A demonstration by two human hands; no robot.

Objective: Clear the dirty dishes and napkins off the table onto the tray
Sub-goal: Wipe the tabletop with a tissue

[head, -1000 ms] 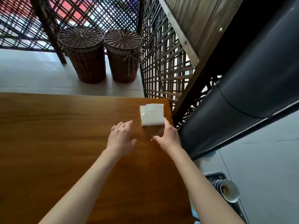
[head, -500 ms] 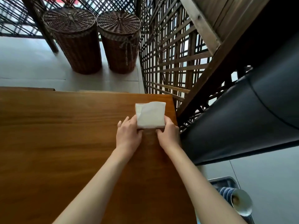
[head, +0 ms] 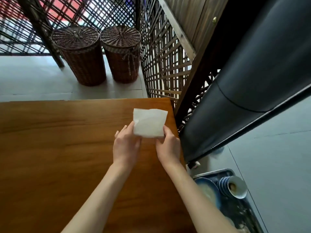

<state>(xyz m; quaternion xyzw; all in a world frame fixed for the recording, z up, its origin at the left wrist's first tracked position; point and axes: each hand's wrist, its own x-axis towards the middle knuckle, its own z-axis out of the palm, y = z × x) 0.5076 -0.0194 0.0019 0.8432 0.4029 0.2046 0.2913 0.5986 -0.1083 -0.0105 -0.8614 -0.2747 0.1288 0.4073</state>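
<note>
Napkins: a white stack of napkins (head: 149,123) sits near the far right corner of the table, held from both sides; whether it rests on the wood or is lifted just clear of it cannot be told.
Left hand: the left hand (head: 125,145) grips the stack's near left edge, thumb side against the paper, fingers reaching along its left side.
Right hand: the right hand (head: 168,147) pinches the stack's near right corner, thumb on top.
Table: the wooden table (head: 50,148) fills the lower left of the view, both forearms stretched over it.
Tray: a dark blue tray (head: 226,173) lies low to the right of the table, well apart from the napkins.
Dishes: on the tray, a stack of bowls (head: 235,186) lies tipped on its side beside a plate (head: 207,188).
Baskets: two lidded wicker baskets (head: 80,54) stand on the floor beyond the table, against a wooden lattice screen (head: 161,64).
Right side: a dark padded bench back (head: 252,81) runs along the table's right.
</note>
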